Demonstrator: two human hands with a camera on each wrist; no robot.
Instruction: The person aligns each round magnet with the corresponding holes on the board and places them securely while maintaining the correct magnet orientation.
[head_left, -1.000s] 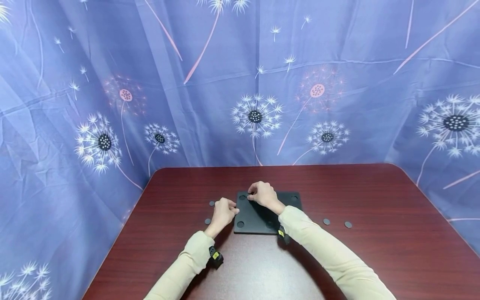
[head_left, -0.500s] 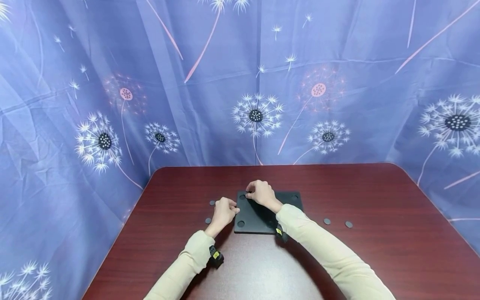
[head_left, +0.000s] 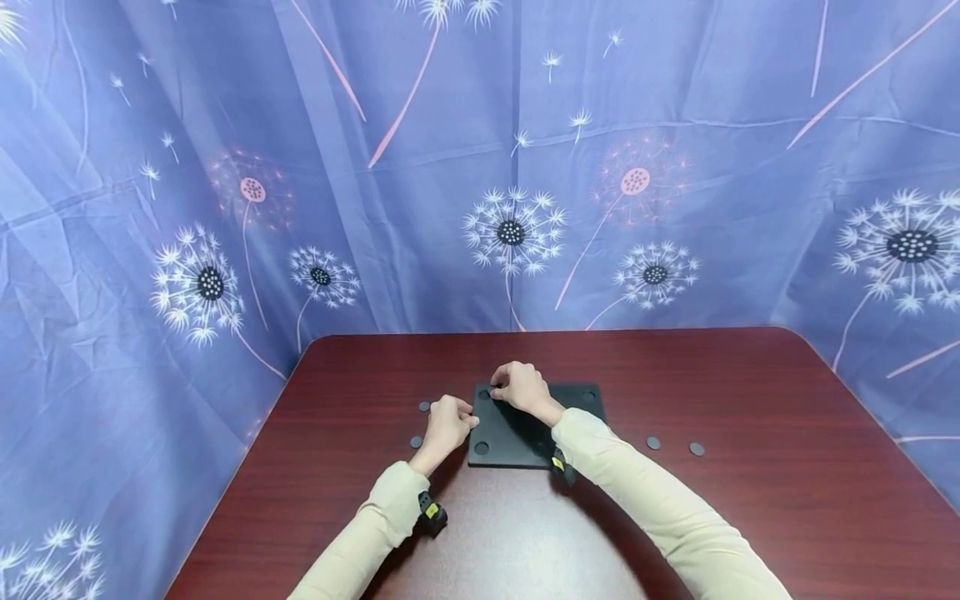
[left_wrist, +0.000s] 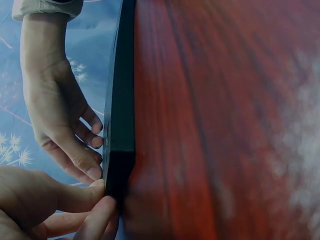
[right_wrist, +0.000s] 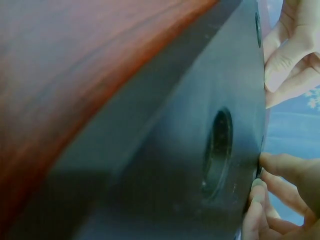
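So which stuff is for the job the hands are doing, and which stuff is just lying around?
Likely for the job:
black plate with round hollows
left hand, at its left edge
right hand, at its far-left hollow
four loose discs, round like the hollows

Just there:
red-brown table
blue dandelion curtain
wrist cameras

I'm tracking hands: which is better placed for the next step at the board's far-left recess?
Probably the right hand: its fingertips are beside that recess; the left hand is at the left edge of the board.
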